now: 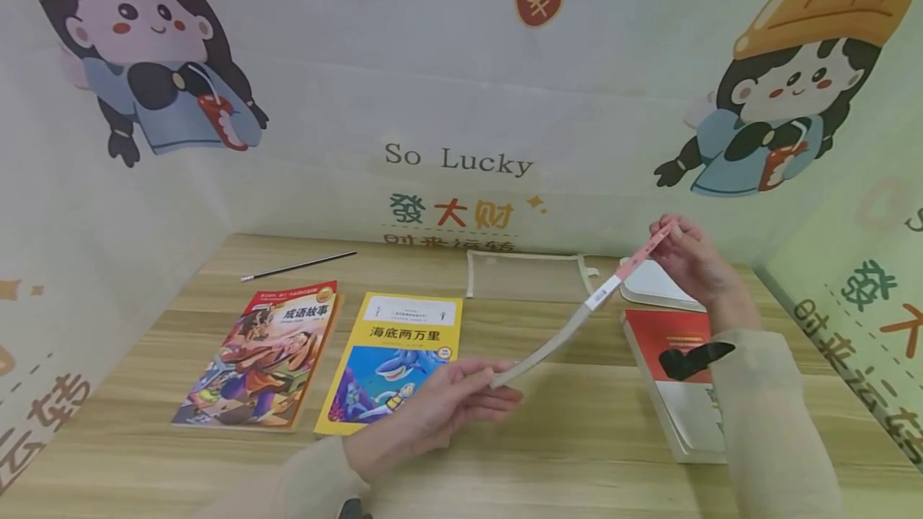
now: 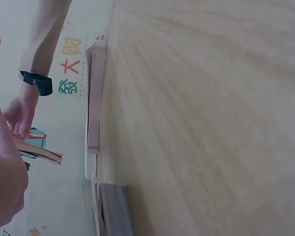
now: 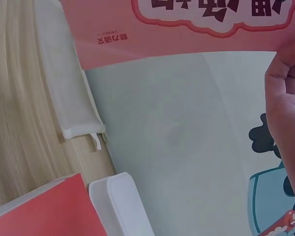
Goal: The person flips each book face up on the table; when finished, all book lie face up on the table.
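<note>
red book [image 1: 263, 359] leftmost, then yellow book [image 1: 398, 335], both flat on the desk [image 1: 570, 455], seemingly to show covers; next, pinched in left hand [image 1: 443, 407], pink booklet [image 1: 600, 295] aloft and bowed, upper end in the equally closed grip of right hand [image 1: 695, 259], likely against sagging; rightmost, thick book [image 1: 683, 399].

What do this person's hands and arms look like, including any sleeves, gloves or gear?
The left hand and right hand are ungloved. The left sleeve and right sleeve are plain pale beige. A black wrist device sits at the right cuff; a black piece, partly cut off, shows at the left.
</note>
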A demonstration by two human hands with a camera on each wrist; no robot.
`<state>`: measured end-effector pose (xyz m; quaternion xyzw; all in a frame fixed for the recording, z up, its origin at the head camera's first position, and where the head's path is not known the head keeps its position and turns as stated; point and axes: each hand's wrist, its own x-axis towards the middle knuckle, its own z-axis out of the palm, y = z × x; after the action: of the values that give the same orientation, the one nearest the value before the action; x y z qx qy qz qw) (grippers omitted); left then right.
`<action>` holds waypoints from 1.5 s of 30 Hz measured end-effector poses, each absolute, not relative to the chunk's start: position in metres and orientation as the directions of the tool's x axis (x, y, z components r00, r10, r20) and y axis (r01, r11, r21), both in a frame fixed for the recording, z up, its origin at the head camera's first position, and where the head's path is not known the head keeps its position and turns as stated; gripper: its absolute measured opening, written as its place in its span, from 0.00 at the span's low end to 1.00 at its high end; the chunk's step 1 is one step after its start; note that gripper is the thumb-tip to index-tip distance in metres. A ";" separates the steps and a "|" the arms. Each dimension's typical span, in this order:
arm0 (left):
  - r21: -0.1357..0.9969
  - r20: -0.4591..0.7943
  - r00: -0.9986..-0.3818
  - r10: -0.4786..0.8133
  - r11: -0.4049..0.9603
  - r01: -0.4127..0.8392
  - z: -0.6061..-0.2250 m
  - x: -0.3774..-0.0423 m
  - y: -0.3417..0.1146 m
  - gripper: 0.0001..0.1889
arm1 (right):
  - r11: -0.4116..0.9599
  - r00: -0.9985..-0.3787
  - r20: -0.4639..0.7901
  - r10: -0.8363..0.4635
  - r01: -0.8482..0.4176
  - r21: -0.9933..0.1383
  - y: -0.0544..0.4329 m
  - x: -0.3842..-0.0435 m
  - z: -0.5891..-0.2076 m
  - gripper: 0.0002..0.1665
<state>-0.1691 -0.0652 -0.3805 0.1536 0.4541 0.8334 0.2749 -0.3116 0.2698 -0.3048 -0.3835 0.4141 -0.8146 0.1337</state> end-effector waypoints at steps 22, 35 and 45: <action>0.999 -0.007 -0.934 0.359 -0.042 -0.024 -0.375 -0.177 -0.076 0.14 | -0.286 -0.905 0.305 -0.296 -0.221 -0.933 0.257 -0.300 -0.300 0.12; 0.987 0.002 -0.975 0.223 0.159 0.038 -0.378 -0.184 -0.081 0.11 | -0.273 -0.927 0.261 -0.269 -0.187 -0.944 0.251 -0.299 -0.310 0.07; 0.990 -0.061 -0.963 0.261 0.136 -0.026 -0.364 -0.178 -0.081 0.18 | -0.193 -0.939 0.214 -0.269 -0.165 -0.967 0.247 -0.298 -0.313 0.08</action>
<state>-0.1779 -0.0813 -0.3640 0.0787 0.7455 0.6526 0.1099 -0.2978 0.2475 -0.3131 -0.1713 0.6341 -0.7532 0.0347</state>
